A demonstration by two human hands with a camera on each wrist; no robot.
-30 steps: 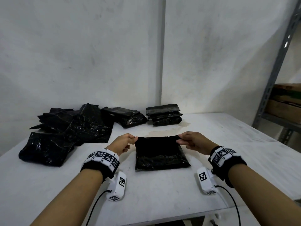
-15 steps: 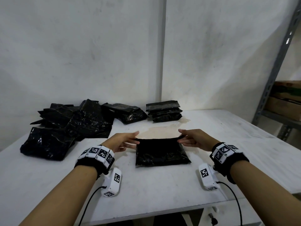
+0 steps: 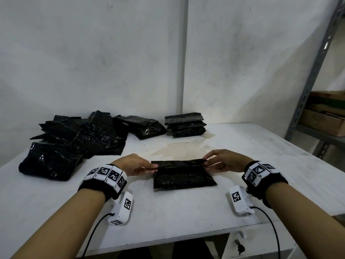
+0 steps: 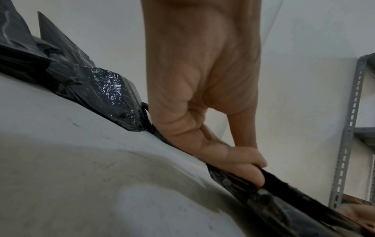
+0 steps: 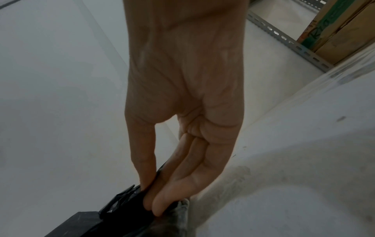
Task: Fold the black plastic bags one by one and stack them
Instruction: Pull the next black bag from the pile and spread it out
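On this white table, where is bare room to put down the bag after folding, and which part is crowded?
Bare patches: the right part of the table, between the right hand and the metal shelf; and the near edge, in front of the bag being folded. Crowded: the far left, under the unfolded bags. The folded stack stands at the back.

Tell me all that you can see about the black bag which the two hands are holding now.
The black plastic bag is glossy, crinkled film, already folded into a flat rectangle. It lies on the white table in front of the person, apart from the other bags. Its far edge is lifted and turned toward the person. The left hand pinches the left end of that edge, the right hand the right end, thumb against fingers. The near part rests flat on the table.
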